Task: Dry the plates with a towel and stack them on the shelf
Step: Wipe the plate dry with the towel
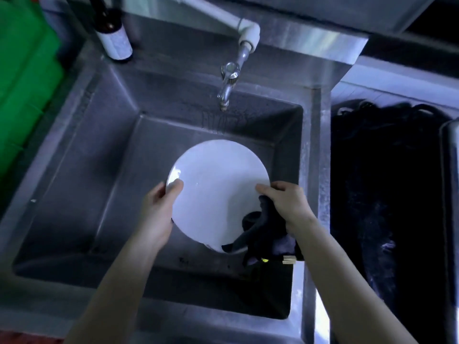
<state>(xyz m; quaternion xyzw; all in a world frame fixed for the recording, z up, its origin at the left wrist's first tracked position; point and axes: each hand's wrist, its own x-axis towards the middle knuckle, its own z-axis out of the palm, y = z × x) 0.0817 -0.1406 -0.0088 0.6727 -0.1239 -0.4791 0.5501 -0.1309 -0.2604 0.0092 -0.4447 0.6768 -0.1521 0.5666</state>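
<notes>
Far on the left I see a big green box (pixel 22 83). It stands beside the steel sink (pixel 74 170). On the back edge of the sink, near the left corner, stands a dark bottle (pixel 113 33) with a white label.

Next comes my left hand (pixel 159 209). It grips the left edge of the white plate (pixel 218 192). The thumb lies on the top face of the plate and the other fingers are curled under it, where I cannot see them.

The plate is round and plain white. It is up in the air over the sink bowl, between my two hands, with its top face turned up to me. It does not touch the sink floor. A small shine shows on its left rim, near my thumb.

Above the plate, at the back of the sink, a metal tap (pixel 229 80) hangs from a thick white pipe (pixel 223 16). The sink wall under the tap looks wet.

My right hand (pixel 288 202) holds a dark towel (pixel 263 232) against the lower right side of the plate. The fingers are closed on the towel and the thumb tip rests on the plate face. The towel hangs down below the hand and covers part of the plate's near edge. A small tan tag (pixel 288 259) shows at its low end.

To the right of the sink lies a heap of black stuff (pixel 385 182). It is too dark to tell what it is.
</notes>
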